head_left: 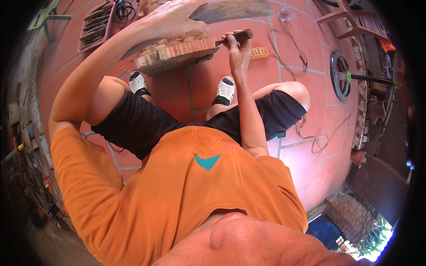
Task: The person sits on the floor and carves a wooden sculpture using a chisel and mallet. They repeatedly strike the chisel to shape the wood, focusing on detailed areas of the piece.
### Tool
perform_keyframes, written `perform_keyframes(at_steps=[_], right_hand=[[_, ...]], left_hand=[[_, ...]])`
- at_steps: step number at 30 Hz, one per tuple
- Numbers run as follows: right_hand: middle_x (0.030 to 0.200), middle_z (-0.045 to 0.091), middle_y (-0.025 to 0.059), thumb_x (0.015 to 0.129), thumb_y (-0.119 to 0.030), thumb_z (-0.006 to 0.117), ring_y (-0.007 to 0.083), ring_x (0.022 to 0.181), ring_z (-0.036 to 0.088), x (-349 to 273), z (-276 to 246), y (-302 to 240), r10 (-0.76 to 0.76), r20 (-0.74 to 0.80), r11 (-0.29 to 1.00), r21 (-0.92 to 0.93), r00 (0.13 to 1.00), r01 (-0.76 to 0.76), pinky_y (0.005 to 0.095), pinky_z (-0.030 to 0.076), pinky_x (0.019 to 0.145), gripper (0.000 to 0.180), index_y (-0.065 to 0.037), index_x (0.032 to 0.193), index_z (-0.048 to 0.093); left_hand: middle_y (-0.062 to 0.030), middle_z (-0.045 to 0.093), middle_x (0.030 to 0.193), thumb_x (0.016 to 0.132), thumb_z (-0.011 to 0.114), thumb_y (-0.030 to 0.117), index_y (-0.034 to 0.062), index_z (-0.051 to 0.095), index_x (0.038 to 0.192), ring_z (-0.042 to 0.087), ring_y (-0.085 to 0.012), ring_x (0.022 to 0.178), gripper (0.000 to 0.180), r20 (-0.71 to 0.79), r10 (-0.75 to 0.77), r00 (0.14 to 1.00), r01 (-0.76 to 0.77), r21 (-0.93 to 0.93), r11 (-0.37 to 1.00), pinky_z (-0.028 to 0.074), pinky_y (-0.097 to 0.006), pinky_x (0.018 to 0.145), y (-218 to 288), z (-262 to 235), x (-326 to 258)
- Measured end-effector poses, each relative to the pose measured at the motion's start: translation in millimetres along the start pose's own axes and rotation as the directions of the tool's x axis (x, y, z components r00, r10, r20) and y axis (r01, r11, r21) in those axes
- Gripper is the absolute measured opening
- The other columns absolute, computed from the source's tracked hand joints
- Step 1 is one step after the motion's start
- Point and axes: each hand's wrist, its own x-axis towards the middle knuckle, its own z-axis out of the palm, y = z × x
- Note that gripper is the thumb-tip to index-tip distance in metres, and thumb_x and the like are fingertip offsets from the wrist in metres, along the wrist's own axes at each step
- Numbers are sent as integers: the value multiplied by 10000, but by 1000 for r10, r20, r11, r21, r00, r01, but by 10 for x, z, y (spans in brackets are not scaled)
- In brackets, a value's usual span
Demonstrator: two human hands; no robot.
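Right hand closed around the brown wooden handle of a chisel, its blade end meeting the edge of the round reddish carved wood block standing on the red tiled floor between the white-shoed feet. Left hand spread flat on the block's top, steadying it, gripping nothing.

Risks, judged: blade could skid off the curved edge toward the bracing hand or the near foot; the block could rock.

Packages, labels: none legible. An orange oblong power strip lies just right of the block; a pink tray of wooden-handled tools at upper left.
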Motion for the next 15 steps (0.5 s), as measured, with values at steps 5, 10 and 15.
perform_keyframes(at_steps=[5,10,15], right_hand=[[1018,638,81,992,-100,644,171,932,664,19,27,109,37,44,996,74,998,-40,305,579,795,230,-16,1169,524],[1016,637,73,984,-84,643,163,929,657,35,70,222,53,58,998,31,997,-55,302,582,769,228,-27,1172,528],[1014,640,71,979,-62,632,162,925,659,36,111,218,38,66,999,-13,997,-37,301,583,749,220,-28,1172,532]], left_hand=[[-358,629,1150,841,716,428,-69,497,1335,634,-465,1097,735,-79,32,996,-31,12,999,505,-494,937,-73,53,-8],[-352,610,1195,836,719,428,-70,501,1336,625,-460,1122,739,-97,63,993,-61,16,998,499,-488,953,-115,55,-17],[-341,627,1153,834,719,423,-72,497,1334,645,-437,1093,738,-54,64,996,-66,-46,997,509,-473,930,-104,26,-48]])
